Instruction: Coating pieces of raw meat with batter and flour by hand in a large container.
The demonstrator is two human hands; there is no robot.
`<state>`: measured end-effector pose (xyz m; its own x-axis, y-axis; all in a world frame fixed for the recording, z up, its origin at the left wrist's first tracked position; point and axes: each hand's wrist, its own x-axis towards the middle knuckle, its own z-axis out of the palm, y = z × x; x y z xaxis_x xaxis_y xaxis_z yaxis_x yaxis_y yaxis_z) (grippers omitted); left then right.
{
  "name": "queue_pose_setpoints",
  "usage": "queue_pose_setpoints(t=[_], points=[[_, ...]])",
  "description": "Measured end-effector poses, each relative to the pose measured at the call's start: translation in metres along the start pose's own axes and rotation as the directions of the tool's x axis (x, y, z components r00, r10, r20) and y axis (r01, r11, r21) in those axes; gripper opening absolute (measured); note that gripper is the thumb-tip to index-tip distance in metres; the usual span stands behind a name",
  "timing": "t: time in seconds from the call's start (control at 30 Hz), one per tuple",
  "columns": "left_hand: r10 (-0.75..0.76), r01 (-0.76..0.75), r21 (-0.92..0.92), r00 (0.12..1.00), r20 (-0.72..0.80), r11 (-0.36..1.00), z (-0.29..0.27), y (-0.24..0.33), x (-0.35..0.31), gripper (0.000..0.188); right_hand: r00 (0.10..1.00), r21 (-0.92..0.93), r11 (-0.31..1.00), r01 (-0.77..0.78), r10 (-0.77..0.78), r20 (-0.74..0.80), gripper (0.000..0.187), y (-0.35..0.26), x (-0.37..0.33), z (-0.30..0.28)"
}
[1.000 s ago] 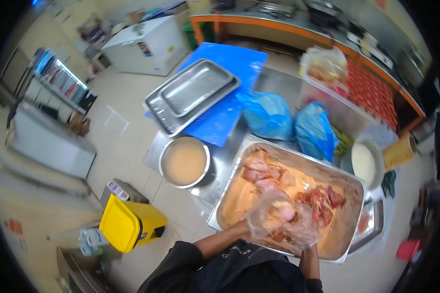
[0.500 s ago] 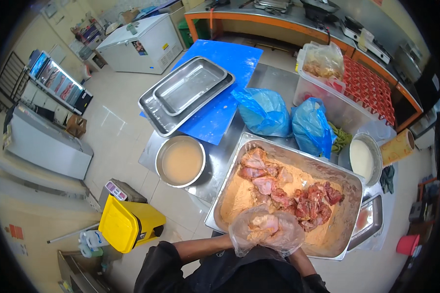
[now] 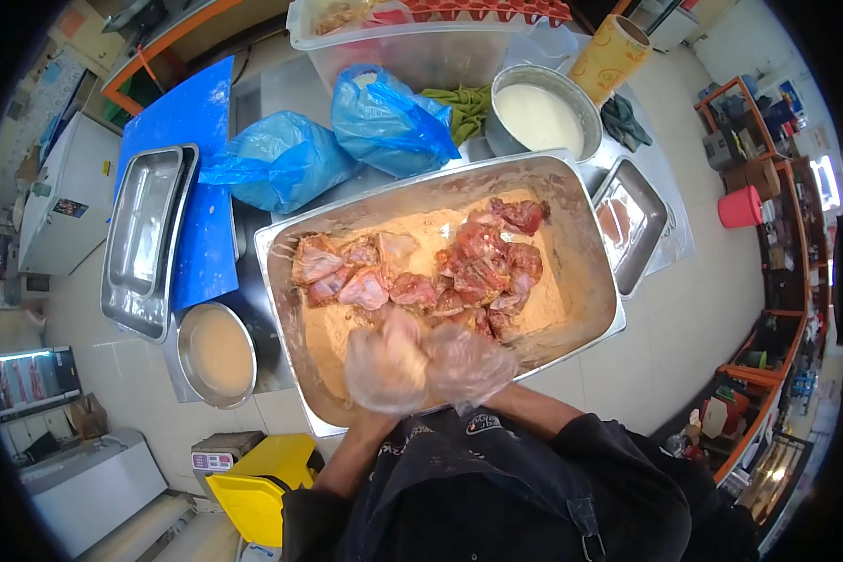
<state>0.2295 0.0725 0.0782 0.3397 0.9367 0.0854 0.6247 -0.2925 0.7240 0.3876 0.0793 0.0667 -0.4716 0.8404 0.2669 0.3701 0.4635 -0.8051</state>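
Both my hands wear clear plastic gloves over the near side of a deep metal pan [image 3: 585, 348]. Orange-tan flour [image 3: 557, 304] covers the pan's bottom. My left hand [image 3: 375, 379] is closed on a flour-coated piece of raw meat, probably chicken [image 3: 403, 342]. My right hand [image 3: 468, 363] is right beside that piece; motion and loose plastic smear its fingers, so its grip is unclear. Beyond my hands, reddish marinated meat pieces [image 3: 482, 262] lie heaped at the pan's middle right. Paler pieces, partly dusted with flour [image 3: 365, 286], lie to the left.
A bowl of cloudy liquid [image 3: 217, 354] stands left of the pan. Two blue plastic bags [image 3: 290, 161] and a pot of white batter-like liquid [image 3: 539, 117] stand behind it. Stacked metal trays [image 3: 145, 229] rest on a blue board [image 3: 206, 248]. Another tray [image 3: 632, 225] lies at right.
My view has swung right, so the pan now appears farther left and differently angled. My hands, earlier together around the coated piece, now sit side by side with the piece at the left hand.
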Motion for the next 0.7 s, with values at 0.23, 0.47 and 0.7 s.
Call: queue_pose_setpoints(t=[0.23,0.47,0.7], points=[[-0.175,0.144,0.403,0.984,0.042,0.904,-0.008,0.002,-0.003,0.052,0.846,-0.714,0.606,-0.350,0.531,0.036,0.019,0.040,0.039,-0.061],[0.135,-0.118,0.117,0.979,-0.152,0.986,-0.055,-0.001,-0.015,0.053,0.824,-0.809,0.496,-0.315,0.566,0.026,0.027,0.074,0.002,-0.095],[0.025,-0.037,-0.086,0.991,-0.131,0.996,-0.052,-0.004,-0.033,0.055,0.800,-0.657,0.464,-0.595,0.424,-0.425,0.039,0.056,0.020,-0.145]])
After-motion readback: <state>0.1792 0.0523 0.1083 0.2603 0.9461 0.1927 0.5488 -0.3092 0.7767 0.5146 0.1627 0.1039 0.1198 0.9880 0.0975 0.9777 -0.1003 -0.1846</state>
